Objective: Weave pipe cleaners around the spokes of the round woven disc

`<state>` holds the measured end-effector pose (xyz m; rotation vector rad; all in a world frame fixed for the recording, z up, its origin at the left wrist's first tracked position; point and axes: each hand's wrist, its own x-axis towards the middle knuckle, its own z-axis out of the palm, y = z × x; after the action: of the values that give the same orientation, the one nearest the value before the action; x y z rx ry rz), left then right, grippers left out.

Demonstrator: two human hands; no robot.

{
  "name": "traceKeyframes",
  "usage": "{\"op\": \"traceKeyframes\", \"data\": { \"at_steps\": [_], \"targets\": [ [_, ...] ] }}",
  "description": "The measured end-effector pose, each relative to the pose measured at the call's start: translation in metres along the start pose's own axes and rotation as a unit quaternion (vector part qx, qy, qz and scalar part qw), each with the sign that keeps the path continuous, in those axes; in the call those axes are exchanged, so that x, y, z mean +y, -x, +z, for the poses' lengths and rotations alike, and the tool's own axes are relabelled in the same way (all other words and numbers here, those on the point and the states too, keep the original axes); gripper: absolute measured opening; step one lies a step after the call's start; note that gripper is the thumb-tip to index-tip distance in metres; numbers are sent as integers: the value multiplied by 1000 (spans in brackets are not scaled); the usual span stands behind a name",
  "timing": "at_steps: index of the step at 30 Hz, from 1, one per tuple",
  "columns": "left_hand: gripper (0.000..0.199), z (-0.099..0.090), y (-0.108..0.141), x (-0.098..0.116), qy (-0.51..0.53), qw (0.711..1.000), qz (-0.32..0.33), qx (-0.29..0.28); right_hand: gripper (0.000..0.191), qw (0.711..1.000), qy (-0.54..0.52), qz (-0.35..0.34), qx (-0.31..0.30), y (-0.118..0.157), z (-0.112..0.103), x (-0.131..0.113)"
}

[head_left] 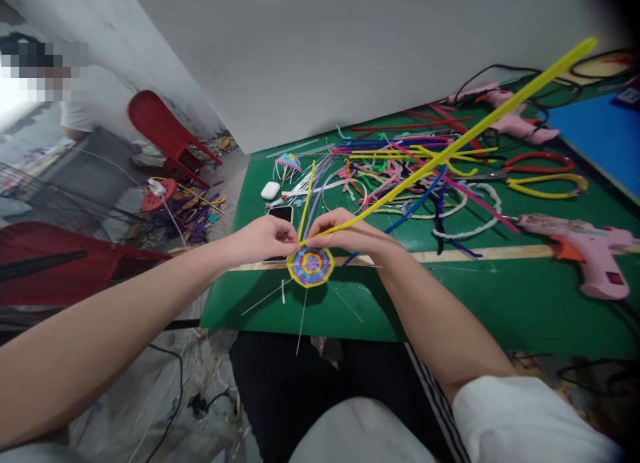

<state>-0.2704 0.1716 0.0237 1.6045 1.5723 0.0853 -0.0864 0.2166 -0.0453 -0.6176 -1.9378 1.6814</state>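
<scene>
Between my hands, over the table's near edge, is a round woven disc (311, 268) with rings of yellow, purple, blue and red; thin wires stick out from it like spokes. My left hand (280, 237) is closed at the disc's top left edge, fingers pinched by the yellow strand there. My right hand (333, 227) pinches a long yellow pipe cleaner (415, 181) close to the disc's rim. The strip's long end rises far to the upper right, while a short yellow end stands up between the hands.
Pipe cleaners (390, 176) lie heaped on the green table (350, 309). Pink glue guns (590, 249) and scissors (540, 176) are at right. A small woven umbrella shape (289, 161), a white case (271, 191) and a phone (281, 214) sit beyond my left hand. Red chairs (160, 126) and a person stand left.
</scene>
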Motion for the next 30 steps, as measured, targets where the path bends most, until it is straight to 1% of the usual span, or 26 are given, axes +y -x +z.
{"op": "traceKeyframes", "data": {
  "at_steps": [4, 10, 15, 21, 23, 27, 30],
  "targets": [
    [12, 0, -1, 1, -15, 1000, -8, 9, 21, 1000, 12, -3, -9, -3, 0, 4],
    [15, -4, 0, 0, 14, 999, -29, -20, 22, 1000, 1, 1, -8, -3, 0, 7],
    [7, 0, -1, 3, 37, 998, -47, 2, 21, 1000, 5, 2, 3, -3, 3, 4],
    [7, 6, 0, 4, 36, 998, -49, 29, 22, 1000, 7, -2, 3, -4, 2, 7],
    [6, 5, 0, 2, 41, 998, -47, 21, 23, 1000, 8, -4, 3, -5, 2, 10],
    [9, -2, -1, -3, 30, 998, -43, -28, 22, 1000, -2, 5, -12, -5, 3, 9],
    [11, -6, -3, -7, 29, 998, -34, -46, 19, 1000, -5, 16, -20, -4, 4, 7]
  ]
}}
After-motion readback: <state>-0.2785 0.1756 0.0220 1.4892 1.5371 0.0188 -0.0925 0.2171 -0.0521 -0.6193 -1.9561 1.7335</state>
